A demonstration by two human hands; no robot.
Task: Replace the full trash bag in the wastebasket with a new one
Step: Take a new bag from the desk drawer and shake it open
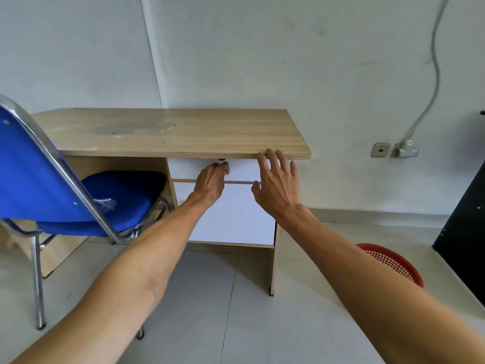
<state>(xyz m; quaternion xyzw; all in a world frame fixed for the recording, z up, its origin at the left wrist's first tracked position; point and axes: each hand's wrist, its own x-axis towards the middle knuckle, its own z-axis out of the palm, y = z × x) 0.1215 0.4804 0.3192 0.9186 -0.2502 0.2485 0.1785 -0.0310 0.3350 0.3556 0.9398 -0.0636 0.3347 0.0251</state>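
A red mesh wastebasket (393, 262) stands on the floor at the lower right, partly hidden behind my right forearm; no bag shows in it. A wooden desk (183, 135) has a white top drawer (244, 170) and a white door (236, 214) below it. My left hand (211, 183) is closed at the drawer's front, its fingertips at the small knob under the desk edge. My right hand (277, 185) is spread with fingers apart, fingertips against the desk's front edge, holding nothing. No trash bag is in sight.
A blue chair with a chrome frame (60, 179) stands at the left, its seat under the desk. A black panel (464, 222) leans at the right. A wall socket with a plug and cable (405, 151) sits low on the wall. Pale floor tiles (236, 311) lie below.
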